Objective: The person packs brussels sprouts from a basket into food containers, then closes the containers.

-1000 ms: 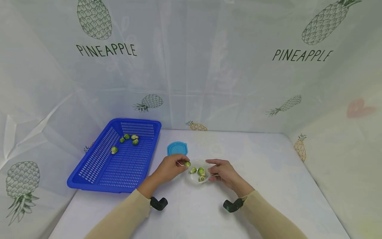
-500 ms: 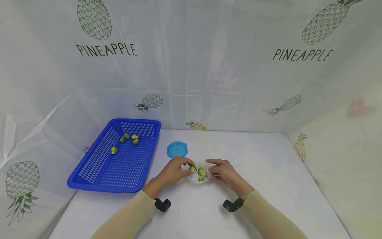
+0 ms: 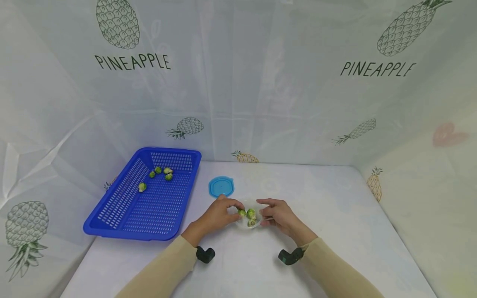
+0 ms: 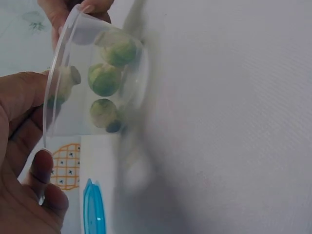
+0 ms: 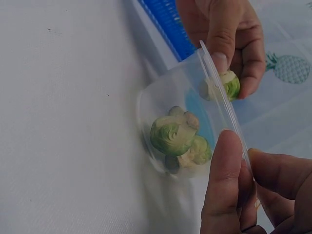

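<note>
A clear plastic tub stands on the white table, with several Brussels sprouts lying at its bottom. My left hand pinches another Brussels sprout between thumb and fingers. That sprout is at the tub's rim, partly inside the opening, as both wrist views show. On the opposite side, my right hand grips the tub's rim between thumb and fingers. In the head view the left fingers partly cover the held sprout.
A blue perforated basket sits to the left, holding several Brussels sprouts. Just behind the left hand lies a light blue lid on the table. A pineapple-printed sheet hangs behind and around the table.
My left hand has moved right and slightly down, bringing the pinched sprout over the rim and into the tub's opening. The right hand and the tub have stayed put.
</note>
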{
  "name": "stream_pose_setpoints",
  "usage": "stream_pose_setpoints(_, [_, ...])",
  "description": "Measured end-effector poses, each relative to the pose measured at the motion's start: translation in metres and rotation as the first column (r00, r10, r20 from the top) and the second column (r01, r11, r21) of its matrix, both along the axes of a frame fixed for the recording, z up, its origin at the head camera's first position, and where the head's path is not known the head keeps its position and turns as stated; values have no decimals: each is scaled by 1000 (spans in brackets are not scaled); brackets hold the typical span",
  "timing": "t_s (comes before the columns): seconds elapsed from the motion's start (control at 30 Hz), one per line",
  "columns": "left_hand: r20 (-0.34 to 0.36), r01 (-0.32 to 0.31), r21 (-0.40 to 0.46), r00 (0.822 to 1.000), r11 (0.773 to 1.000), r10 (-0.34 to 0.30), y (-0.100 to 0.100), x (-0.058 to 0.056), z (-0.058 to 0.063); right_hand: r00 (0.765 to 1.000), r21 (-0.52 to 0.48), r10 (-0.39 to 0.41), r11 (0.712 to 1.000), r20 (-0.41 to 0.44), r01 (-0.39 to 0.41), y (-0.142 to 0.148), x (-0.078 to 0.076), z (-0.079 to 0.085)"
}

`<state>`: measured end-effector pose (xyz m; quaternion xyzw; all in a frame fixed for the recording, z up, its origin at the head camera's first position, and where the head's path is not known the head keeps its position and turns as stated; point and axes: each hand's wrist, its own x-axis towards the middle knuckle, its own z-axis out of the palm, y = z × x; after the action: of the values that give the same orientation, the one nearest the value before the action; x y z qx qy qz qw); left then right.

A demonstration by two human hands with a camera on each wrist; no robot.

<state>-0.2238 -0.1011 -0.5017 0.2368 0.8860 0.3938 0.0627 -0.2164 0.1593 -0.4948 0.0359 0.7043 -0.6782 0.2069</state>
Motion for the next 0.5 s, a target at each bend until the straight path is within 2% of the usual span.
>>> stream_pose_setpoints(0.5, [87, 50, -55, 995, 997, -46, -1, -10, 6, 1000, 2, 2, 1000, 3, -2, -1, 0, -1])
